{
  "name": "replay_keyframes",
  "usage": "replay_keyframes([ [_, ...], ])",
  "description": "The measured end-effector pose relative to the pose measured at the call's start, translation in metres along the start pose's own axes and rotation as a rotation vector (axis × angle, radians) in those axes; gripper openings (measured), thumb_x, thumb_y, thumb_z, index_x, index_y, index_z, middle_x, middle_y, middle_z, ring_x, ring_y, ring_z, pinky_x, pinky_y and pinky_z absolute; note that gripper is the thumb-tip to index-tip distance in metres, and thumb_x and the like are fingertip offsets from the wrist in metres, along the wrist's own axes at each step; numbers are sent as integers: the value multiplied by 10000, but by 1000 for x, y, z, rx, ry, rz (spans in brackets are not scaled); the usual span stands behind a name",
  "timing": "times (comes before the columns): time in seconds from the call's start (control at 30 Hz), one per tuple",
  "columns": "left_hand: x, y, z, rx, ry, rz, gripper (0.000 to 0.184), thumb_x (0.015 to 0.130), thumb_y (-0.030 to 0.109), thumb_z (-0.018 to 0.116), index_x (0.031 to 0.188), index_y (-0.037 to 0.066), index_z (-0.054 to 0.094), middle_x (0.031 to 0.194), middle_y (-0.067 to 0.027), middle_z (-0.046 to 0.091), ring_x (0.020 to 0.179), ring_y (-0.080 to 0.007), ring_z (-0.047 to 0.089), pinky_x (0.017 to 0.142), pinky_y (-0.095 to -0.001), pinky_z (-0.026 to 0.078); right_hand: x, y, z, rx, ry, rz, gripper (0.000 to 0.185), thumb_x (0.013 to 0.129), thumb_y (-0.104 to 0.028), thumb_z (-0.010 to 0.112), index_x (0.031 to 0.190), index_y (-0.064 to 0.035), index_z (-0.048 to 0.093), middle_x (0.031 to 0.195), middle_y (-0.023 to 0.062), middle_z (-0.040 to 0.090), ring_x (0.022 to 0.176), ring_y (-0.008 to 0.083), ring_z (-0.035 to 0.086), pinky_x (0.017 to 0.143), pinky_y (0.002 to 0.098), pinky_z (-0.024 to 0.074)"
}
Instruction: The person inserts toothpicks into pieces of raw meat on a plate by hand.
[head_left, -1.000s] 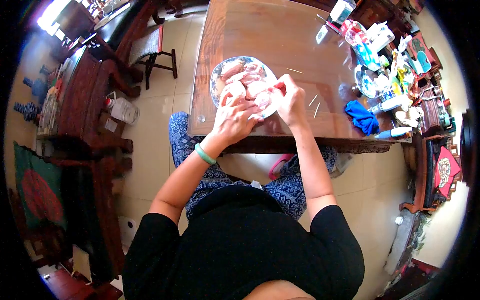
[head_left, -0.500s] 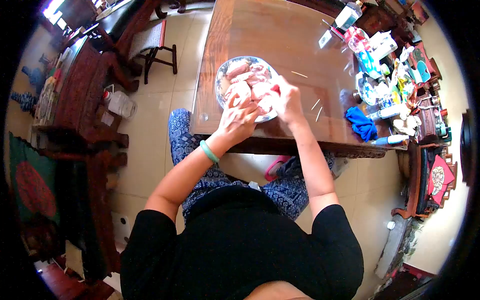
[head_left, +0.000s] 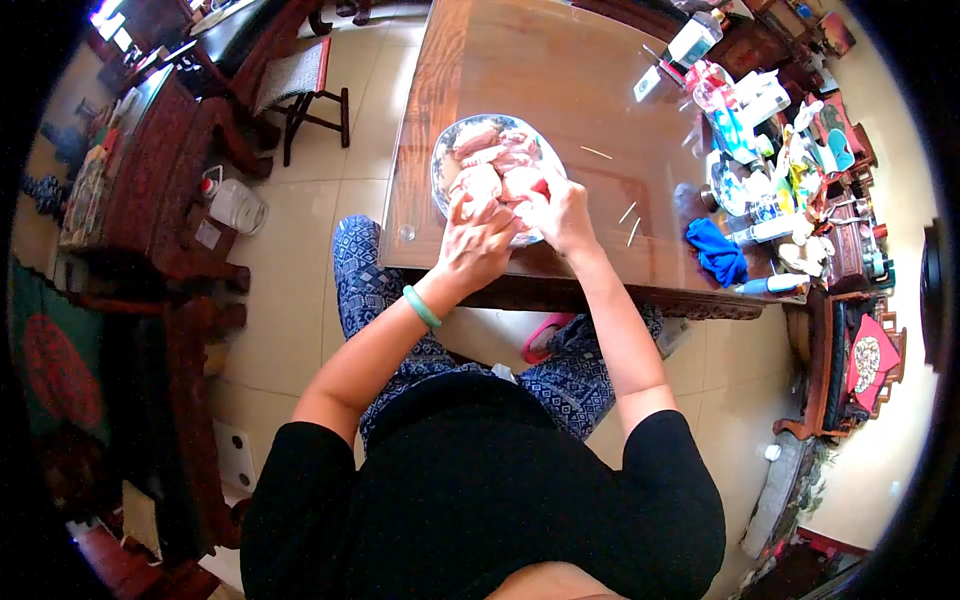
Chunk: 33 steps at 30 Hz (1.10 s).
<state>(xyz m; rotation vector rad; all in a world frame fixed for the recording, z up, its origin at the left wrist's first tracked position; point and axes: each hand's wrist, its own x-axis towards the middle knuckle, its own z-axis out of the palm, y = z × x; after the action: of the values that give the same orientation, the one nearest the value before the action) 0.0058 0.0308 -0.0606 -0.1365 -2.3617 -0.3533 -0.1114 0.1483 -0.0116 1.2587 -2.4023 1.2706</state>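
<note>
A round plate (head_left: 436,170) with a blue-patterned rim lies near the table's front left edge, with several pieces of raw meat (head_left: 476,140) on it. My left hand (head_left: 477,245), a green bangle at its wrist, is over the near side of the plate, its fingers bent down onto a piece of meat. At the plate's right side my right hand (head_left: 567,215) is closed in a pinch against the meat. Whatever sits between its fingertips is too small to make out. Thin pale sticks (head_left: 627,212) lie on the table to the right of the plate.
The glass-topped wooden table (head_left: 560,60) carries a blue cloth (head_left: 716,250), a bottle (head_left: 695,38) and a cluttered heap of bags and packets (head_left: 745,110) along its right side. A stool (head_left: 300,85) and a plastic jug (head_left: 238,207) stand on the floor at left.
My right hand has shifted slightly left and down, closer to my left hand at the meat. My left hand stays almost in place. The whole view has tilted a little.
</note>
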Motion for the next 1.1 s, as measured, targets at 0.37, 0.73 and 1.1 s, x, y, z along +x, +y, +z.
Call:
replay_keyframes([
  [0.37, -4, -1, 3, -16, 0, -37, 288, 710, 136, 641, 994, 147, 690, 1036, 7, 609, 1094, -183, 548, 1063, -535, 251, 8, -18, -8, 73, 11, 115, 130, 795, -4, 680, 867, 18, 575, 708, 176, 654, 624, 257, 662, 583, 349, 511],
  [0.73, -4, 0, 1, -19, 6, -57, 277, 681, 133, 668, 953, 170, 704, 998, 23, 654, 1056, -173, 568, 1044, -528, 248, 4, -20, -20, 127, 78, 167, 135, 791, 4, 689, 886, 31, 597, 712, 168, 659, 637, 222, 667, 584, 332, 509],
  [1.1, -1, -2, 4, -3, 14, -47, 287, 667, 122, 690, 941, 205, 709, 1009, 50, 680, 1027, -154, 565, 1031, -507, 244, -6, -7, -3, 18, 16, -3, 138, 797, -9, 692, 860, 15, 572, 683, 162, 657, 584, 240, 664, 525, 339, 508],
])
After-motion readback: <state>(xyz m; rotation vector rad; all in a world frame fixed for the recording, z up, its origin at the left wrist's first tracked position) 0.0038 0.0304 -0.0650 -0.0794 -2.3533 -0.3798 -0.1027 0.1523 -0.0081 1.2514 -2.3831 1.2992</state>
